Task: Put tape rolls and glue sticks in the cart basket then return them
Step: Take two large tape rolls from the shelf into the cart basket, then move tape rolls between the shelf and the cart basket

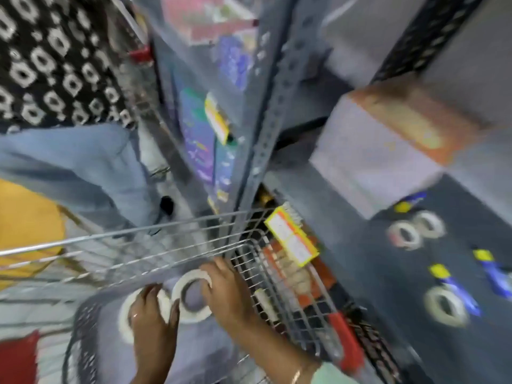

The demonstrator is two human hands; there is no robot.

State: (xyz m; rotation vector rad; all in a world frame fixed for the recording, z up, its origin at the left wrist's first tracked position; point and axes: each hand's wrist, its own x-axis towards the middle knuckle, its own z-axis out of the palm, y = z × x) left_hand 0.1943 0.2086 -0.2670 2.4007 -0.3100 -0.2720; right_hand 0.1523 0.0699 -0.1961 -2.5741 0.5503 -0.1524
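Both my hands reach down into the wire cart basket (288, 275). My left hand (153, 325) lies over a white tape roll (127, 314), fingers curled on its edge. My right hand (227, 289) grips a second white tape roll (191, 300) beside the first. On the dark shelf (388, 273) to the right lie three more tape rolls, two together (415, 230) and one nearer (446, 307). Blue glue sticks with yellow caps (454, 286) lie among them. The picture is blurred by motion.
A grey metal shelf upright (266, 120) stands just behind the basket, with yellow price tags (291, 236) on the shelf edges. A cardboard box (388, 142) sits on the shelf above. Another person in a patterned top and jeans (55, 79) stands at the left.
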